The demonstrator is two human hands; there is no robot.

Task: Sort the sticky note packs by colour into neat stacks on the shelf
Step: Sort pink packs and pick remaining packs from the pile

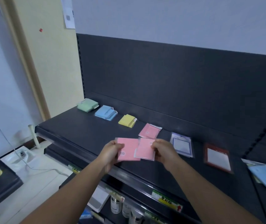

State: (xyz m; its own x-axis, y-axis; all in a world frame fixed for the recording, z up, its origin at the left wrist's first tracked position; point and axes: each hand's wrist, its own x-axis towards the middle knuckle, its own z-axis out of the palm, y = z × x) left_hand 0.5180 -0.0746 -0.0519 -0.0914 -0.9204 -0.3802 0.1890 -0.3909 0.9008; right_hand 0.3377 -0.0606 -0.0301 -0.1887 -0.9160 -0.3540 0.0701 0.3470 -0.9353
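Dark metal shelf (74, 131) under a pale wall (177, 21): we hold two pink packs over its near edge. Our left hand (111, 151) pinches the left pink pack (127, 147), thumb on its face; our right hand (163, 151) grips the right pink pack (145, 151), which overlaps the first. To do this step well, we judge, the pair should be squared edge to edge, then laid flat on the pink stack (150, 131) just beyond, corners matched, since glossy wrappers are likely to slide. Leftward and farther back run the yellow stack (127, 120), blue stack (105, 112) and green stack (87, 105), set apart in a row before the black back panel (161, 75). Right of our hands lie a purple-bordered pack (181, 145) and a red-bordered pack (218, 157), singly; loose blue packs (264, 177) sit at the far right edge. Below stand cans (115, 205); a white cable (36, 168) crosses the floor at left.
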